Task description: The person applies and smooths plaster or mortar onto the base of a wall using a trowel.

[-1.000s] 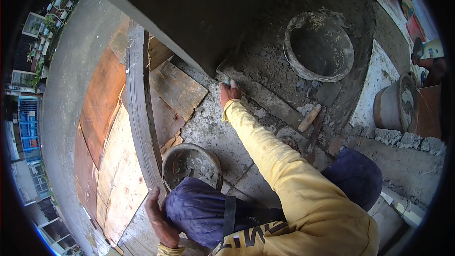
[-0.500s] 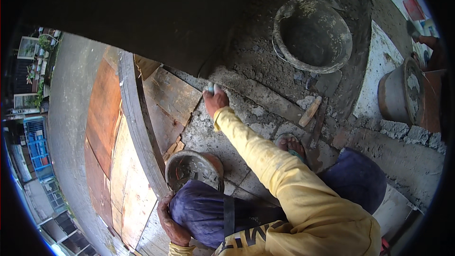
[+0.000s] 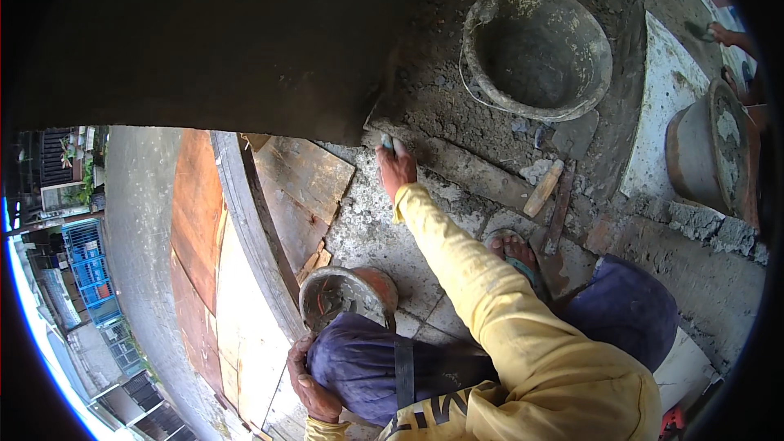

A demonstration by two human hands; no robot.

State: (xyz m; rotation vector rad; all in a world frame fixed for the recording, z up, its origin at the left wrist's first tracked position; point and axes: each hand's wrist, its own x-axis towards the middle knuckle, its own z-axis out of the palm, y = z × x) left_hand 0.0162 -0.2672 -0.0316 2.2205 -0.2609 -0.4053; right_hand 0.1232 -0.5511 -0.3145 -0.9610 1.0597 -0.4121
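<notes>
On the blue-trousered knee (image 3: pixel 349 353), the left hand (image 3: pixel 317 397) has now settled, unclenched; the right hand (image 3: pixel 395 168) grasps a grey-smeared, pale-handled trowel (image 3: pixel 387 141).

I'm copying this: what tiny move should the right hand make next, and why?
Maybe slide the tool gently along the edge of the dark surface: the right hand grips it close to that edge, while the left hand rests on the knee.

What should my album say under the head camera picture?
Right hand holds a tool beside a dark wall; left hand rests against a purple-clad knee.
</notes>
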